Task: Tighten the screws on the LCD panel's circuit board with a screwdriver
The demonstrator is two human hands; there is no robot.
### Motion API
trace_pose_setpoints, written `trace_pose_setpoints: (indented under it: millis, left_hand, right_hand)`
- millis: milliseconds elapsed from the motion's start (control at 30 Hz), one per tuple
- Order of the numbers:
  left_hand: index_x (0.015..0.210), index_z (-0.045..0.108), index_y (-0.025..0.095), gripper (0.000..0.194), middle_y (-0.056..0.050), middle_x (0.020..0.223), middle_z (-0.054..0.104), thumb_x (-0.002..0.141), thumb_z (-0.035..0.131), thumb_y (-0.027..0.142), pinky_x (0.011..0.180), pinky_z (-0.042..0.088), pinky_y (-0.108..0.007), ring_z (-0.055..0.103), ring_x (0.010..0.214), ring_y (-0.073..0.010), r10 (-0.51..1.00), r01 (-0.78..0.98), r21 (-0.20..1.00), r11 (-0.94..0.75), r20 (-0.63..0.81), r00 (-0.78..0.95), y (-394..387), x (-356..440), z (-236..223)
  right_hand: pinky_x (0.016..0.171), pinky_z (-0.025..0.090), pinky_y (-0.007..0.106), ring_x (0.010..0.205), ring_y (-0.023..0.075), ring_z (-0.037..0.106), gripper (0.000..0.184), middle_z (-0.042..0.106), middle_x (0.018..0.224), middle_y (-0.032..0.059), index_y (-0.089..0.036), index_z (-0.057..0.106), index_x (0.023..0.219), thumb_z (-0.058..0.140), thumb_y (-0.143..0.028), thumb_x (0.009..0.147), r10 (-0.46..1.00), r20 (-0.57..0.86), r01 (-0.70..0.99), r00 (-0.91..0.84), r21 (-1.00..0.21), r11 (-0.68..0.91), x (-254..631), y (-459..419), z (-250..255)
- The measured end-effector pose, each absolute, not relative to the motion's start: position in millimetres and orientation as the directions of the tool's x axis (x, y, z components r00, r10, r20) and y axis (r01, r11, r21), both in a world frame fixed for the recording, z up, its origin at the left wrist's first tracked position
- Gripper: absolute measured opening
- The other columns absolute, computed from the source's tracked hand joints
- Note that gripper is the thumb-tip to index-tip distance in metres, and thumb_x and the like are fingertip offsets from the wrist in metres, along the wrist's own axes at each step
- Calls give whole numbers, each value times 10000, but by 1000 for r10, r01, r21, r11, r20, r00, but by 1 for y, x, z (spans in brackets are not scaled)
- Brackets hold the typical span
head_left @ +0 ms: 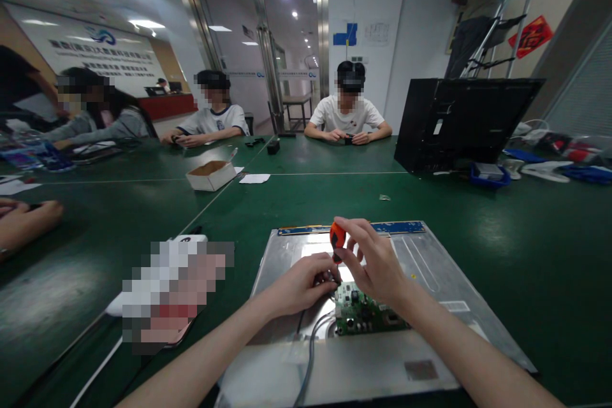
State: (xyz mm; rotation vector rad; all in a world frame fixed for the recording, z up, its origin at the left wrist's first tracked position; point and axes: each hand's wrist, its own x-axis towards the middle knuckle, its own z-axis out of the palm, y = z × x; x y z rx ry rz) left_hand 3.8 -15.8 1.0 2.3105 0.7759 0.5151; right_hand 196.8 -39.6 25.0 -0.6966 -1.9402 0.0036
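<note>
In my right hand (375,258) is a short orange and black screwdriver (337,237), held upright between fingers and thumb. Its shaft points down at the upper left corner of a green circuit board (366,315). My left hand (313,280) is closed by the screwdriver's tip, fingertips at the board's corner; whatever they pinch is too small to make out. The board lies on a flat metal display panel (282,268) with a blue strip (399,227) along its far edge. A grey cable (310,357) runs from the board toward me.
Phones (182,293) with cables lie left of the panel. Farther off are a small open cardboard box (211,176), papers (254,178) and a black monitor (459,127) at the right. Another person's hand (33,223) is at the left edge. Several people sit across the green table (507,236).
</note>
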Motion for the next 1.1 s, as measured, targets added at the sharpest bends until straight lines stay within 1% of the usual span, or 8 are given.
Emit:
trace_pose_setpoints:
  millis: [67,200,300,400,567,700,900,1100]
  left_hand:
    - [860,621,177,56,-26,846,624,871,568,165,702,448,-277,558,763,-173,648,395,683,-614,151,746,-15,4,1]
    - [856,604,177,47,-28,854,619,883,568,190,709,449,-285,552,771,-178,654,400,691,-602,140,743,-15,4,0]
    - [897,600,175,35,-41,909,630,889,568,185,754,457,-305,562,817,-189,659,395,700,-595,143,739,-16,3,-1]
    - [923,585,176,54,-47,949,630,886,553,152,790,461,-321,562,859,-197,670,403,707,-581,134,730,-16,3,-4]
    - [948,564,172,80,-54,982,622,896,520,131,812,459,-333,555,881,-199,671,405,718,-566,116,732,-15,2,-7]
    - [920,552,180,54,-42,946,612,894,527,139,789,456,-325,546,861,-196,674,413,717,-561,106,731,-16,2,-6]
    - [936,555,181,70,-51,976,617,901,520,131,811,461,-345,547,880,-201,668,406,717,-566,111,735,-15,3,-6]
    - [924,550,182,69,-47,950,614,894,525,125,780,463,-329,545,849,-193,665,403,717,-569,113,739,-15,3,-7]
  right_hand:
    - [523,507,258,677,140,597,450,629,1071,90,-242,356,1438,412,-185,995,477,815,475,-328,-294,829,197,-40,25]
    - [493,482,251,643,150,608,461,640,929,53,-220,309,1431,445,-221,990,459,835,478,-303,-284,831,196,-40,24]
    - [453,442,225,568,135,568,444,604,812,7,-215,322,1372,510,-287,976,435,866,510,-246,-266,818,195,-40,23]
    - [447,435,224,509,119,515,395,568,748,-22,-216,340,1331,502,-301,982,435,877,550,-204,-265,792,194,-41,23]
    - [466,455,239,523,124,523,392,568,756,-16,-211,337,1334,488,-275,978,427,881,549,-203,-259,795,194,-42,23]
    - [473,461,249,544,132,537,410,570,766,-12,-217,332,1341,495,-245,966,421,884,535,-204,-260,804,194,-43,24]
    - [453,445,245,536,131,521,416,574,779,-5,-219,325,1350,486,-239,967,410,886,522,-218,-249,816,194,-43,25]
    - [465,448,239,582,125,544,392,603,888,30,-222,346,1334,491,-239,970,419,878,504,-234,-259,824,194,-43,28]
